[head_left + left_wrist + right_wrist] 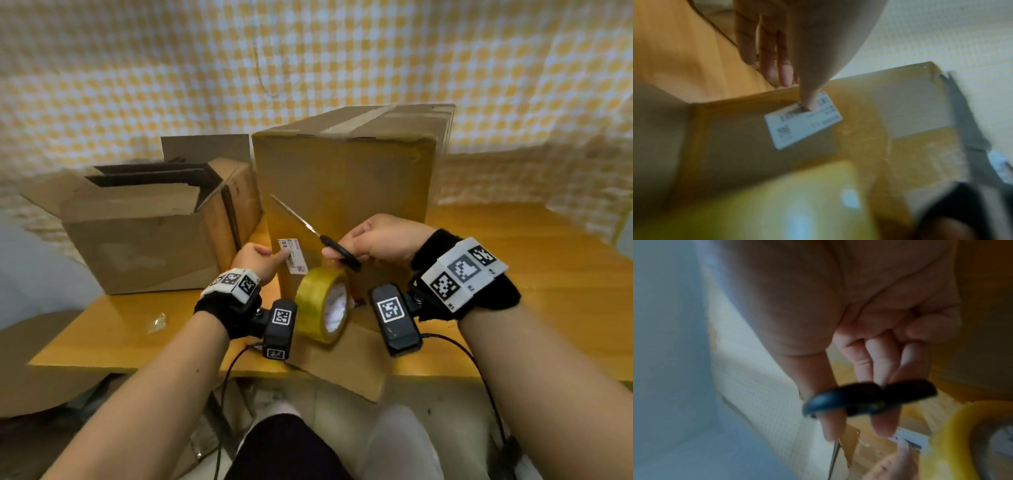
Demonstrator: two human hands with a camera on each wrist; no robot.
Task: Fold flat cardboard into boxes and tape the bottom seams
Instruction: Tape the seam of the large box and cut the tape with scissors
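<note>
A tall brown cardboard box (342, 178) stands upright on the wooden table (520, 274), its top seam taped. My left hand (260, 260) is at the box's lower left corner, thumb pressing the white label (291, 257) and fingers (766, 65) straight along the side. My right hand (380, 240) grips black-handled scissors (342, 255), blades closed and pointing up-left across the box front. In the right wrist view, thumb and fingers pass through the scissor handles (869, 399). A yellow tape roll (323, 305) stands on edge before the box, between my wrists.
An open cardboard box (147, 233) with raised flaps sits to the left, touching the tall box. A loose cardboard flap (349, 363) overhangs the table's front edge. A small clear scrap (157, 322) lies front left. Checked cloth covers the wall behind.
</note>
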